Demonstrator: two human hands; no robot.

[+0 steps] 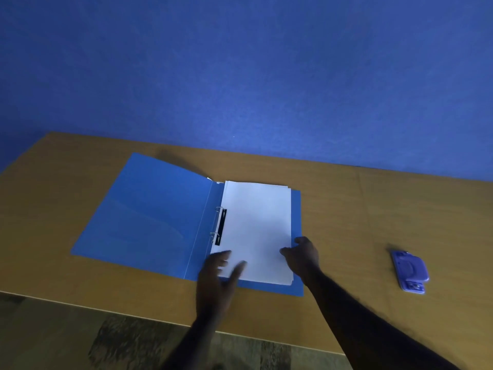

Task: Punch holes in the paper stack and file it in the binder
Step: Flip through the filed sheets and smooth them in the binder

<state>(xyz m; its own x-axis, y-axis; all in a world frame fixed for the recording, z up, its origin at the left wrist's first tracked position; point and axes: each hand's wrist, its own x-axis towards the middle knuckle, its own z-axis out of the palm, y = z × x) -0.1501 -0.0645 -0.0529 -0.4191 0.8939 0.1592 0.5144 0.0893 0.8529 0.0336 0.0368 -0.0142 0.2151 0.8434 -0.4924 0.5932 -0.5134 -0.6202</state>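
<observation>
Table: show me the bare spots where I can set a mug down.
Widest bare patch: table between the binder and the hole punch. Also free: the far strip between binder and blue wall, and the corner left of the binder. Crowded: the near end of the paper stack, where the left hand and right hand are.

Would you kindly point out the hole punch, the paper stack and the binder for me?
hole punch (410,271), head view, on its rounded purple lever.
paper stack (256,225), head view, middle of the top sheet.
binder (149,217), head view, inside of its open left cover.
</observation>
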